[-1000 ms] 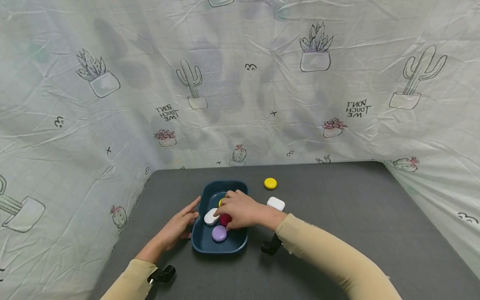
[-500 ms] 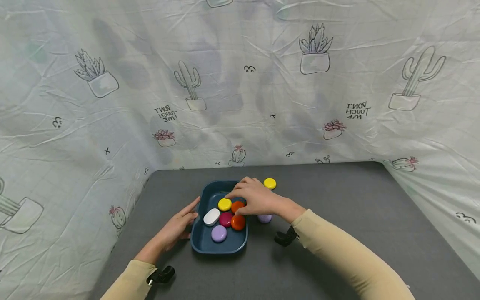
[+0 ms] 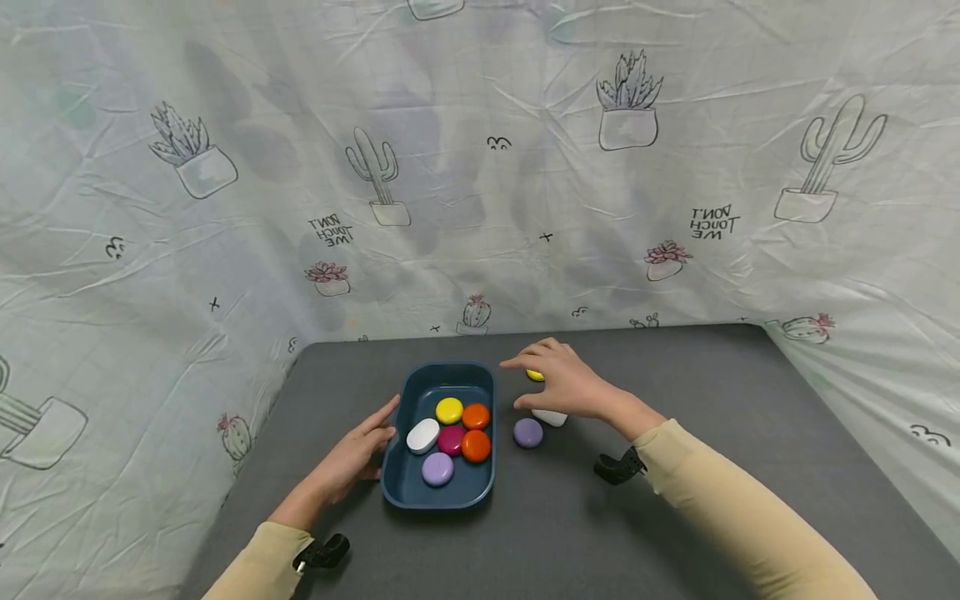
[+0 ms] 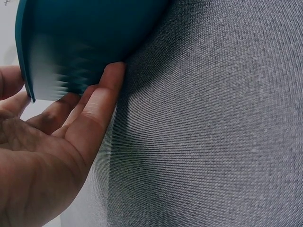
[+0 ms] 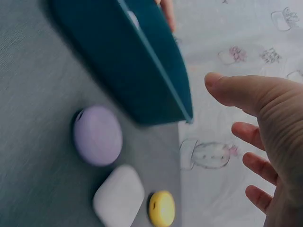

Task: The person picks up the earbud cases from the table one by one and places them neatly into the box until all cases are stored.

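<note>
My left hand (image 3: 347,461) rests against the left side of a dark blue tray (image 3: 457,493). In the left wrist view its fairly straight fingers (image 4: 94,106) touch the tray's outer wall. Inside the tray lie a white oval piece (image 3: 423,436), a yellow disc (image 3: 449,410), a crimson disc (image 3: 452,440), a purple disc (image 3: 438,469) and two orange-red discs (image 3: 476,446). To the right of the tray, my right hand (image 3: 566,379) hovers with fingers spread and nothing held. Below it are a white rounded-square case (image 5: 119,197) and a yellow disc (image 5: 162,208), partly covered in the head view.
A second purple disc (image 3: 528,433) lies on the dark grey table (image 3: 675,400), close to the tray's right wall. Behind the table hangs a pale cloth (image 3: 480,208) printed with cacti. Each wrist wears a black camera mount (image 3: 619,467).
My right hand has come out of the tray and moved right, uncovering the orange-red discs. The purple disc outside the tray now shows fully. My left hand and the tray have stayed put.
</note>
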Demonstrator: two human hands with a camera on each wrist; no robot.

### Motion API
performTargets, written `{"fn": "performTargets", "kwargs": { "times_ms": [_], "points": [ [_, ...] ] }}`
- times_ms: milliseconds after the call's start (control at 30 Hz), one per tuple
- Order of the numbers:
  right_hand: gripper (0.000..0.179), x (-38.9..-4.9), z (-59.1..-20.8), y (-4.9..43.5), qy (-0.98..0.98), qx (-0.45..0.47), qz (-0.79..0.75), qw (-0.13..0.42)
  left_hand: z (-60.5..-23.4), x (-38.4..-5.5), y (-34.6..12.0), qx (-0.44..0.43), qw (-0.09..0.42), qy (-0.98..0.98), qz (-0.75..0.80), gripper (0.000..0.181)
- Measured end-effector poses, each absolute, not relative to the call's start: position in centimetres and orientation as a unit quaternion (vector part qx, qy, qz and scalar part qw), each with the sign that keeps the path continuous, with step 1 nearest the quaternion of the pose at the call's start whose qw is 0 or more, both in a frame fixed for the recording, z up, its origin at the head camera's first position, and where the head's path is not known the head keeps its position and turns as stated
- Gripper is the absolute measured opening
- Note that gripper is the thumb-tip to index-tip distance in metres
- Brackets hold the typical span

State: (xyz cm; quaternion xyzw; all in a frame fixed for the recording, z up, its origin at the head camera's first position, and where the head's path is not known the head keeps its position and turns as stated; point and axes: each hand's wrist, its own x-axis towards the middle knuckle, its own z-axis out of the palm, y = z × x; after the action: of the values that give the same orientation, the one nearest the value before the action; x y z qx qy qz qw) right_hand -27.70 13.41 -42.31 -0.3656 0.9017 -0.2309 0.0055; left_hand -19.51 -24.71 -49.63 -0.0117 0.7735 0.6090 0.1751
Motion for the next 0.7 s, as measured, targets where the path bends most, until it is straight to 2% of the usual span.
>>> {"fn": "performTargets", "kwargs": {
  "times_ms": [600,700],
  "points": [
    [0.076,-26.9,-47.0,17.4,0.911,-0.278,-0.303,0.026,-49.8,-19.4,-24.8,-0.006,0.176,0.771,0.611,0.057],
    [0.075,-26.6,-48.1,17.7,0.913,-0.263,-0.310,0.015,-49.8,-19.5,-24.8,-0.005,0.177,0.770,0.613,0.058]
  ]
}}
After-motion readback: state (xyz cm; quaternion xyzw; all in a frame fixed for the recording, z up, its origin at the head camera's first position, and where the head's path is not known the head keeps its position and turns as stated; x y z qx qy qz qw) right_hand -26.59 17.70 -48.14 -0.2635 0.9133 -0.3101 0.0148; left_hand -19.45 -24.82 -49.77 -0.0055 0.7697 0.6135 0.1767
